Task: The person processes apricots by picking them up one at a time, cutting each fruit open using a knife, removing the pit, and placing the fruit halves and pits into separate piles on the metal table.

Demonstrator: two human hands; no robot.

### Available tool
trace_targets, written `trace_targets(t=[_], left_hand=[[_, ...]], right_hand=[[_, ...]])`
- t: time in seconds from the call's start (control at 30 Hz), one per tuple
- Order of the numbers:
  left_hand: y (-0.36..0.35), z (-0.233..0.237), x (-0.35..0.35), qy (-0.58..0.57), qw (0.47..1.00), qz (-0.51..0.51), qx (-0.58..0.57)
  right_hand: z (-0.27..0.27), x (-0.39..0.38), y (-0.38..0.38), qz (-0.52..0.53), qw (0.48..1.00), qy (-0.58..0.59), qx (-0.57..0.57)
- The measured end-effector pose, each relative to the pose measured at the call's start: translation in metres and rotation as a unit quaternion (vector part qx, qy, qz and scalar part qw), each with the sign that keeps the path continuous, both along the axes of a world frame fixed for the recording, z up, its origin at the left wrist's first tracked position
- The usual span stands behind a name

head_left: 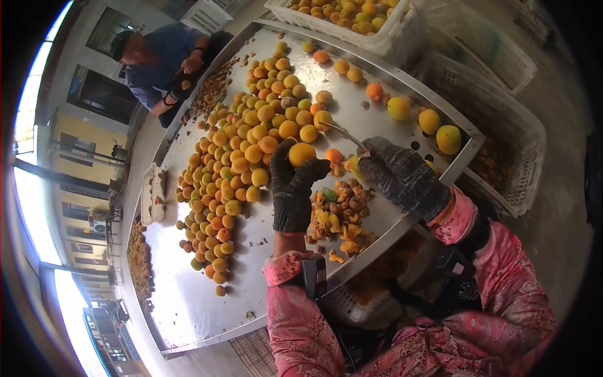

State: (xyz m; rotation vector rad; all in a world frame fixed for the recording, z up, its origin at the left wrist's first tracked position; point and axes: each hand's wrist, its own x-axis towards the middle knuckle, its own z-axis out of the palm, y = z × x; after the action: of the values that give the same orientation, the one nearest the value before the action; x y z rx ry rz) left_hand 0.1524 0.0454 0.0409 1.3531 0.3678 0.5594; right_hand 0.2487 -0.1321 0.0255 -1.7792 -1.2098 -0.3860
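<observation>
My left hand [294,188], in a dark grey knit glove, grips a yellow-orange apricot [302,155] between thumb and fingers. My right hand [405,179], gloved alike, is closed around a thin curved metal tool [342,131] whose tip points left over the fruit. Beyond my left hand spreads a big heap of whole apricots [251,135] on the metal table [188,295]. Close below both hands lies a pile of apricot pieces and pits [342,213], with a green leaf [329,194] in it.
Along the table's right side lie several larger apricots [429,121]. A white crate [377,41] of apricots stands behind the table, and another white crate [524,135] stands to the right. Across the table, a person [166,66] works near brown scraps [213,88]. A pale container [152,195] sits at left.
</observation>
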Motion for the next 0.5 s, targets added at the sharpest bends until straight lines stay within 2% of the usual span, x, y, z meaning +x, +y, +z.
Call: trace_targets(t=[0.03, 0.2, 0.27, 0.4, 0.5], left_hand=[[-0.005, 0.007, -0.011, 0.004, 1.000, 0.004, 0.023], [-0.029, 0.016, -0.054, -0.088, 0.994, 0.031, -0.050], [-0.034, 0.014, -0.071, -0.087, 0.991, 0.036, -0.091], [-0.035, 0.008, -0.092, -0.081, 0.989, 0.104, -0.063], [-0.027, -0.001, -0.102, -0.086, 0.989, 0.100, -0.069]], right_hand=[[-0.005, -0.001, 0.002, 0.003, 0.991, -0.137, 0.005], [0.003, -0.032, 0.013, 0.073, 0.989, -0.129, 0.008], [0.011, -0.044, 0.014, 0.063, 0.973, -0.223, -0.022], [0.026, -0.069, 0.020, 0.138, 0.979, -0.146, -0.044], [0.023, -0.079, 0.027, 0.138, 0.975, -0.170, -0.047]])
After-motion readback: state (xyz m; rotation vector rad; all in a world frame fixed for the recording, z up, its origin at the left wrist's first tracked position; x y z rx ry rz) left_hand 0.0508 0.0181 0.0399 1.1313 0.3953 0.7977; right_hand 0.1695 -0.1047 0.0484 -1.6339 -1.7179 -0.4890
